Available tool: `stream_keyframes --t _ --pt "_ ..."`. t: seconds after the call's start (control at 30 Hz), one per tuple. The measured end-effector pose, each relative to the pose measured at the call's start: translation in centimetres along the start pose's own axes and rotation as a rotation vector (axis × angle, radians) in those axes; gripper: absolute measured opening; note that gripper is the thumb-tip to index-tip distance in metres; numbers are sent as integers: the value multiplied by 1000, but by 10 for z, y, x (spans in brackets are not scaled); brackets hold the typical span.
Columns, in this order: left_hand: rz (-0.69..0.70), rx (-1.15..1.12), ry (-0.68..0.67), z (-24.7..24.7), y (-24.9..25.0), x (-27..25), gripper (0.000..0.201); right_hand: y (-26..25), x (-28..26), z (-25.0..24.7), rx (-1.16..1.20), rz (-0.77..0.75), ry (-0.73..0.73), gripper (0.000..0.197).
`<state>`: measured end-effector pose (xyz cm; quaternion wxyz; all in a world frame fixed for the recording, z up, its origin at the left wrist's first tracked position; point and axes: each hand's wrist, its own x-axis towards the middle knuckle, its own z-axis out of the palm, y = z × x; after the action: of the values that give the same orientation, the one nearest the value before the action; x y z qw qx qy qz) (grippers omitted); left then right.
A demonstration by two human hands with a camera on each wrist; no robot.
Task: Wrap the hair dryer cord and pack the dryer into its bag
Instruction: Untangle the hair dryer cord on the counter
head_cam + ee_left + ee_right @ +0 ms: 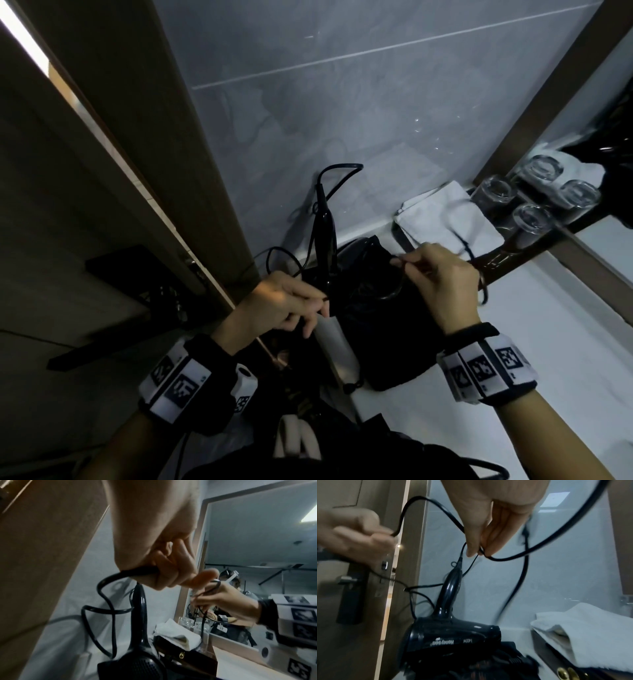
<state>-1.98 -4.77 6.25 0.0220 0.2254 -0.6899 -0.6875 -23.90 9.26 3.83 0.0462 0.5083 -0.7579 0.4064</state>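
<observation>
The black hair dryer (452,632) stands on the counter by the wall, handle (323,233) pointing up. Its black cord (339,168) rises from the handle top and loops loosely in the air between my hands. My left hand (320,305) grips the cord in curled fingers just left of the handle. My right hand (402,263) pinches another stretch of the cord (513,557) between thumb and fingertips, above the dryer. A black drawstring bag (387,335) lies on the counter in front of the dryer, under my hands. The plug is hidden.
A folded white towel (445,216) lies on a dark tray (556,650) at the right. Upturned glasses (531,219) stand by the mirror (257,534). A wooden door (351,601) with a metal handle is close on the left. The white counter (565,342) extends right.
</observation>
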Motion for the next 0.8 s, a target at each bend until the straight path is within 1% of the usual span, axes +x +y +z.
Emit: stream_keyframes --t 0.07,0.13,0.2,0.23,0.3,0.37,0.4,0.47,0.5,0.57,0.6,0.67,0.73,0.77,0.8 --pt "-41 45 22 4 -8 2 21 1 2 -1 4 25 74 12" --pt "-42 91 87 10 -15 5 20 0 2 0 20 65 113 14" --pt "-37 131 105 17 -19 11 21 -3 -1 2 46 122 148 21" --pt "-28 139 99 22 -19 13 25 -5 -2 3 65 133 158 25" --pt "14 164 58 30 -15 18 31 -9 -3 5 95 100 165 29" --pt "64 167 -6 39 -7 22 31 -13 -2 6 86 55 164 31" --pt "61 153 -30 43 -2 24 28 -15 -2 6 89 56 165 32" --pt "52 129 -49 49 9 29 19 -19 1 5 152 109 159 31" --pt "65 130 -53 51 13 31 20 -22 3 5 224 154 151 28" --pt "109 200 -38 53 17 36 24 -27 5 1 422 250 122 19" --pt "127 258 -8 53 17 37 22 -30 6 -2 486 281 106 18" --pt "127 302 84 51 15 39 15 -30 8 -5 508 340 42 17" --pt "130 273 158 47 13 39 10 -28 10 -6 512 427 -85 14" --pt "137 258 183 45 12 39 9 -25 10 -5 585 491 -155 21" --pt "142 250 205 44 10 39 8 -24 11 -5 737 589 -209 30"
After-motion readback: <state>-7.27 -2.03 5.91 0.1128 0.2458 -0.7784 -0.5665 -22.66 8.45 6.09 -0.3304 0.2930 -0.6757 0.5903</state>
